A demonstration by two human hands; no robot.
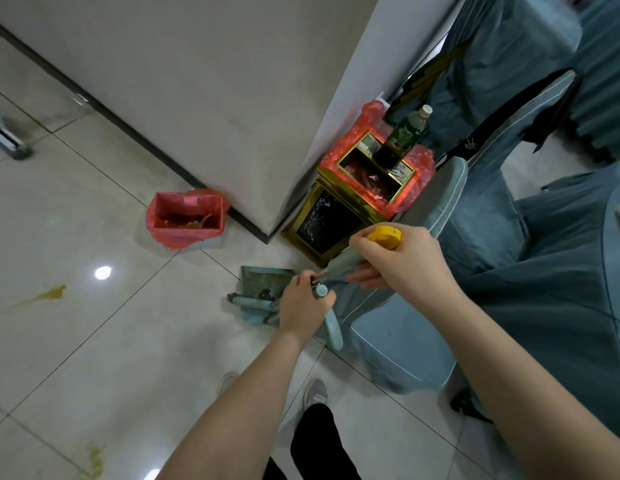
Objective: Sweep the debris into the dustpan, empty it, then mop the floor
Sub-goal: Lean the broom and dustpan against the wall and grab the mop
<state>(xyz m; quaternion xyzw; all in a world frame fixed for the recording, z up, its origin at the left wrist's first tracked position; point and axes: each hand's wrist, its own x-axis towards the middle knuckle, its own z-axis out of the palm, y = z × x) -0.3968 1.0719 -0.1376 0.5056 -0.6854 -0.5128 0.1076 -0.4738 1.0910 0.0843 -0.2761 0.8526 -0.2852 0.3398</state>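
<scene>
A teal dustpan stands on the tiled floor in front of me, its tray dirty inside. My left hand is closed around the top of the dustpan handle. My right hand grips a teal broom handle with a yellow cap, held close beside the left hand. The broom head is hidden behind my hands. A small bin lined with a pink bag holds yellowish scraps. Yellow stains mark the floor at left and a further stain lies at the bottom left.
A gold-framed bin with a red liner stands at the wall corner, a green bottle on its top. Chairs in blue-grey covers crowd the right side. A white mop-like tool rests at far left. My shoes are below.
</scene>
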